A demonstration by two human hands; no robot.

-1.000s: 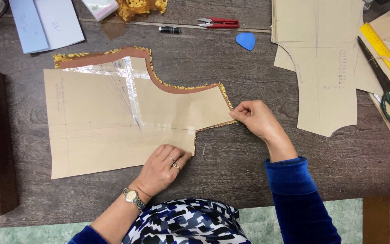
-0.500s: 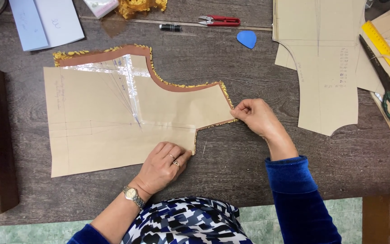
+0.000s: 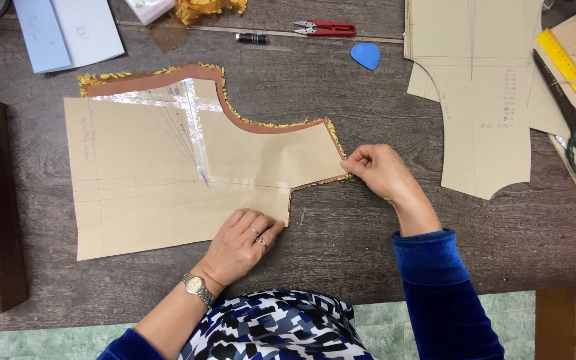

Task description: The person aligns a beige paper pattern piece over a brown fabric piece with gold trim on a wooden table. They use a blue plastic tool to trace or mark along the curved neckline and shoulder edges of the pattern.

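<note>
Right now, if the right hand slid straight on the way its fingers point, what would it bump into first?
The right hand points left, pinching the paper pattern's corner. Sliding on, it would likely run straight over that pattern and the brown fabric beneath.

Illumination is even, bright and diffuse, arriving from overhead. Shadows are soft and short: a faint one lies beneath the right hand and another under the left hand on the dark worktop. The clear tape on the paper pattern shows mild glare. Focus is sharp across the frame, with no motion blur and little distortion at the edges.
</note>
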